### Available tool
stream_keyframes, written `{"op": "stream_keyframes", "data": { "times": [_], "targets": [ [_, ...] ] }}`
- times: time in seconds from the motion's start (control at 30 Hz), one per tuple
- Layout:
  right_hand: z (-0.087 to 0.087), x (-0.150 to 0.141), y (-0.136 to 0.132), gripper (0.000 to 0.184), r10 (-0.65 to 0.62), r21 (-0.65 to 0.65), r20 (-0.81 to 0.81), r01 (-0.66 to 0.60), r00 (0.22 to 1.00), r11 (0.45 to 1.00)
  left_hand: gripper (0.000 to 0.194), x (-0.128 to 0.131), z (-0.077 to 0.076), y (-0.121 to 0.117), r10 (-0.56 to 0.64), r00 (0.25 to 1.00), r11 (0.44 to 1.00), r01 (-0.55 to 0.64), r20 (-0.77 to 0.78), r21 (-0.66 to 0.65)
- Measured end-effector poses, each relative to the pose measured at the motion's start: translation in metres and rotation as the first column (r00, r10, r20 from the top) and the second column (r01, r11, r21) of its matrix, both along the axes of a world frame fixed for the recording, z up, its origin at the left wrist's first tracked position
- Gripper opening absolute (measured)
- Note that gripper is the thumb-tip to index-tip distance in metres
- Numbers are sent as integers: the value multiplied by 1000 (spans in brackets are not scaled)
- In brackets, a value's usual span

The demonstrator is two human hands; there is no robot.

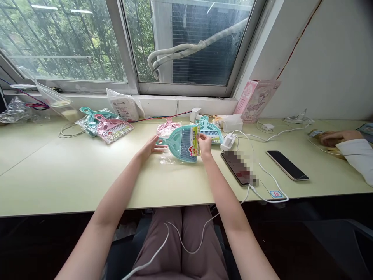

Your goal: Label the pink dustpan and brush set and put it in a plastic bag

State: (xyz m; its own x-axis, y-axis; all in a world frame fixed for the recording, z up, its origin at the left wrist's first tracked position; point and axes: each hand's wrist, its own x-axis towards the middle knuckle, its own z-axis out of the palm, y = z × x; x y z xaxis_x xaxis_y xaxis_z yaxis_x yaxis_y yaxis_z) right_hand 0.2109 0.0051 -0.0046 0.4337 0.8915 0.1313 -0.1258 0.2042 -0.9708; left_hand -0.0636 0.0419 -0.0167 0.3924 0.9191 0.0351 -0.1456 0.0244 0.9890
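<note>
A teal mini dustpan with a brush (175, 144) is held tilted just above the table, its handle pointing left. My left hand (148, 148) is closed at the handle end, with some fingers under it. At the wide end, my right hand (205, 146) pinches the yellow-green label card (194, 140) that lies across the dark bristles. Clear plastic wrap (167, 160) shows below the dustpan. Behind it lie a pink dustpan set (168, 125) and another teal set (212, 131), both partly hidden.
Wrapped teal (96, 114) and pink (113, 128) sets lie at the left. Right of my hands are a white charger (227, 142), two phones (237, 167) and cables. A pink box (256, 100) stands by the window. A co-worker's hand (335, 137) rests at far right.
</note>
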Motion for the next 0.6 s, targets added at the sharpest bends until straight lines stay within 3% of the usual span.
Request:
{"op": "stream_keyframes", "data": {
  "times": [0.13, 0.2, 0.3, 0.43, 0.5, 0.6],
  "targets": [
    [-3, -5, -1, 27, -190, 24, -20, 190, 982, 981, 64, 14, 0, -12, -150, 984, 989, 148, -93, -29],
    [-4, -6, -1, 30, -255, 39, -6, 255, 967, 966, 54, 21, -2, -15, -135, 976, 991, 137, -170, 0],
    [-5, -2, 1, 31, -308, 52, -38, 310, 951, 949, 44, 23, -8, -10, -35, 988, 999, 41, -153, 33],
    [-3, 22, 5, 21, -347, 1, -287, 362, 893, 932, 32, -3, -11, 10, 213, 976, 977, -213, 37, -11],
    [-3, 37, 6, 15, -329, -69, -433, 333, 839, 940, 19, -25, -10, 22, 427, 888, 904, -416, 171, -97],
    [-3, 49, 6, 7, -312, -154, -590, 276, 745, 949, 19, -57, -7, 37, 721, 574, 688, -664, 390, -294]
  ]
}}
